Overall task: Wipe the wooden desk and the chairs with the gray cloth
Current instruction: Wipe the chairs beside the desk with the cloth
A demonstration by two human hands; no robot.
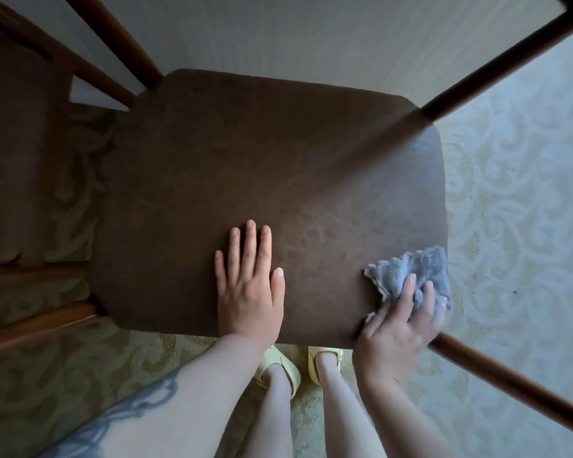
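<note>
The gray cloth is bunched under the curled fingers of the right hand at the near right corner of the brown chair seat. The left hand is laid flat, fingers straight, on the seat. Faint streaks perhaps mark wiped area; the desk is not seen.
</note>
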